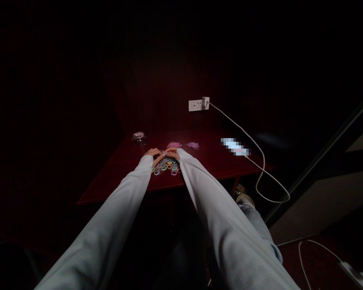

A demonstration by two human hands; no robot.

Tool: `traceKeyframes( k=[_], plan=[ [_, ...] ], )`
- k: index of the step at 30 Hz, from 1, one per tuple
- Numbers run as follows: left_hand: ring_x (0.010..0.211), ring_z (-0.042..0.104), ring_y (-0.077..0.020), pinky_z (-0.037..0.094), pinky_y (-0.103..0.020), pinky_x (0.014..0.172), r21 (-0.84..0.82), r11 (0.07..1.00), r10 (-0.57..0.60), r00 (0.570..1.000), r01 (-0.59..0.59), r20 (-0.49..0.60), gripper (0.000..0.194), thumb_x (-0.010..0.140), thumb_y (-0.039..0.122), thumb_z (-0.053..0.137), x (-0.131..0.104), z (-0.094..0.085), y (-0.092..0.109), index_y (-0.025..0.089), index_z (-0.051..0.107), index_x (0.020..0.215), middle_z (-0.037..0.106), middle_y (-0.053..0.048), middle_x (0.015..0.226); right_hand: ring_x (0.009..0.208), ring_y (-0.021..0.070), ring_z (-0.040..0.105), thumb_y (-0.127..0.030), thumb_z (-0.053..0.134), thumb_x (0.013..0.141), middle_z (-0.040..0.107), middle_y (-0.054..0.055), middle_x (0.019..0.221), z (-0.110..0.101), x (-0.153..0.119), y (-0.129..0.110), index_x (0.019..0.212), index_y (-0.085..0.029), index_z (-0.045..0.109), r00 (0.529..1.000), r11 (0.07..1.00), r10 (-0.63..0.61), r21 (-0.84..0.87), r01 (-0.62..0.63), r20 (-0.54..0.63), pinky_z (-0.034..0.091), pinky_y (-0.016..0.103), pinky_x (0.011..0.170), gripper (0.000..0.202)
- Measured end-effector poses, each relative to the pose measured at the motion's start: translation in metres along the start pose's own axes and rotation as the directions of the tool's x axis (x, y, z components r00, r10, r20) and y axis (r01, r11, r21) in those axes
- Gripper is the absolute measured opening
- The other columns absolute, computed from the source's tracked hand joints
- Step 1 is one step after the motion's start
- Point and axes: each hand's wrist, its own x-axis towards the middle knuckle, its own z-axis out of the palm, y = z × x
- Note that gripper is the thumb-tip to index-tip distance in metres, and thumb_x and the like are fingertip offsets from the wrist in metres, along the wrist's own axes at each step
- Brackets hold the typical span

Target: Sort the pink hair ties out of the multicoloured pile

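On the dark red table (pixel 115 175) lies a pile of small coloured rings (pixel 165 169), yellow, green, purple and pink. My left hand (pixel 154 154) and my right hand (pixel 172 152) meet above the far side of this pile, fingers bent and fingertips together. Something small and pale shows between the fingertips, too small to name. Just beyond my right hand sits a pink heap of thin bands (pixel 174 145), with a purple heap of bands (pixel 193 145) to its right.
A clear jar (pixel 138 137) stands at the table's back left. On the right lies a lit, blurred device (pixel 235 146), its white cable (pixel 254 141) running to a charger (pixel 205 102) in the wall socket. A power strip (pixel 355 275) is at the lower right.
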Motion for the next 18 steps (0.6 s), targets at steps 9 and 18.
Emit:
traceKeyframes(
  k=[9, 18],
  plan=[
    [0.088, 0.066, -0.0214, 0.053, -0.034, 0.094, 0.042, 0.997, 0.068, 0.998, -0.067, -0.012, 0.031, 0.104, 0.043, 0.058, -0.0048, -0.0013, 0.0031, 0.024, 0.077, 0.088, 0.077, -0.005, 0.097, 0.092, 0.0246, 0.069, -0.056, 0.091, 0.073, 0.069, 0.002, 0.075, -0.0022, 0.0058, 0.0074, 0.078, -0.020, 0.079, 0.996, 0.995, -0.089, 0.039, 0.090, -0.032, 0.057, 0.039, 0.088, 0.038],
    [0.085, 0.066, -0.0208, 0.053, -0.033, 0.087, 0.051, 0.995, 0.087, 0.996, -0.087, 0.007, 0.030, 0.101, 0.046, 0.062, -0.0063, 0.0001, 0.0011, 0.024, 0.077, 0.087, 0.077, -0.005, 0.098, 0.099, 0.0256, 0.073, -0.058, 0.090, 0.076, 0.079, 0.004, 0.086, -0.0029, 0.0003, 0.0003, 0.087, -0.023, 0.086, 0.990, 0.993, -0.106, 0.040, 0.110, -0.096, 0.058, 0.039, 0.094, 0.037]
  ],
)
